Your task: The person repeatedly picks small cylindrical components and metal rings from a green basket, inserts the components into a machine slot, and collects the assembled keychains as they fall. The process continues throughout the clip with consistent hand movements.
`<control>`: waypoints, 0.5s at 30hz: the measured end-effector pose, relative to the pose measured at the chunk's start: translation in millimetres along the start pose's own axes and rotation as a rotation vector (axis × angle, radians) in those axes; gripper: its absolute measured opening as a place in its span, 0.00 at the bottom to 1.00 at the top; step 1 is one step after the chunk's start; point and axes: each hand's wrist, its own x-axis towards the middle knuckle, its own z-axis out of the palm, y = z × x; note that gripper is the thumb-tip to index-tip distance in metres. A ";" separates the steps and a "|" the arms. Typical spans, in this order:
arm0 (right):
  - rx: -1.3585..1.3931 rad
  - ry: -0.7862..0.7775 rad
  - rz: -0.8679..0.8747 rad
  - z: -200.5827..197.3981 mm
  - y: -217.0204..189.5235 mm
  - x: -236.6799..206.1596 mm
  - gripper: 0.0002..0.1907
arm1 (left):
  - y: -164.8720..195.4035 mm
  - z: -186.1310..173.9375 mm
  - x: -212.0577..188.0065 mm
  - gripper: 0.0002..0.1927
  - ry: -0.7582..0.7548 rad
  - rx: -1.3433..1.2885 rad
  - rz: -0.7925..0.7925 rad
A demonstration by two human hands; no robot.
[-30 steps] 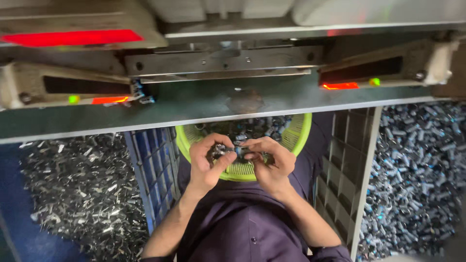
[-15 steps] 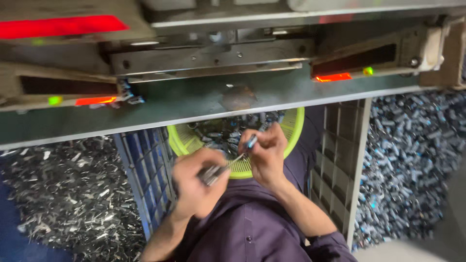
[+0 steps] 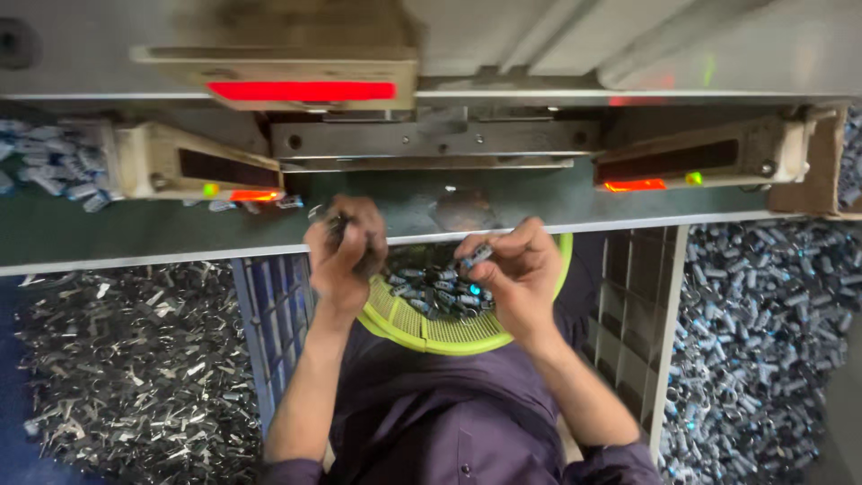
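2 heaps flank what I see: a grey pile of small bent metal clips (image 3: 126, 377) at far left, and a heap of blue-grey cylindrical parts (image 3: 763, 359) at far right. Between them, 1 round yellow-green perforated plastic basket (image 3: 431, 332) holds more small cylinders. Above it I count 3 glowing red light strips on the grey machine (image 3: 431, 139). My left hand (image 3: 346, 247) is closed around a small dark part, blurred. My right hand (image 3: 512, 269) pinches 1 small blue-grey cylinder (image 3: 476, 256) over the basket.
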 end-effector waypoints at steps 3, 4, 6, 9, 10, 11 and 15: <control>-0.519 -0.041 -0.402 21.8 -38.4 38.0 0.18 | -5.1 -1.7 13.7 0.21 -0.014 0.078 -0.049; -0.848 -0.029 -0.662 30.1 -49.6 54.5 0.22 | -7.0 -2.2 15.4 0.23 -0.028 0.103 -0.059; -1.083 -0.005 -0.987 44.0 -61.4 87.5 0.18 | -10.6 -3.7 15.6 0.24 -0.031 0.084 -0.032; -1.313 -0.038 -0.949 54.4 -54.8 126.1 0.16 | -11.6 -5.4 14.3 0.23 -0.002 -0.032 -0.037; -1.283 -0.072 -0.909 52.8 -52.8 127.9 0.15 | -10.2 -5.5 14.4 0.23 0.023 -0.082 -0.052; -1.249 -0.110 -0.873 50.1 -51.4 130.5 0.14 | -8.2 -5.2 15.5 0.22 0.023 -0.108 -0.060; -1.121 -0.227 -0.719 44.5 -58.9 129.4 0.12 | 3.4 -1.2 20.1 0.21 -0.005 -0.126 -0.044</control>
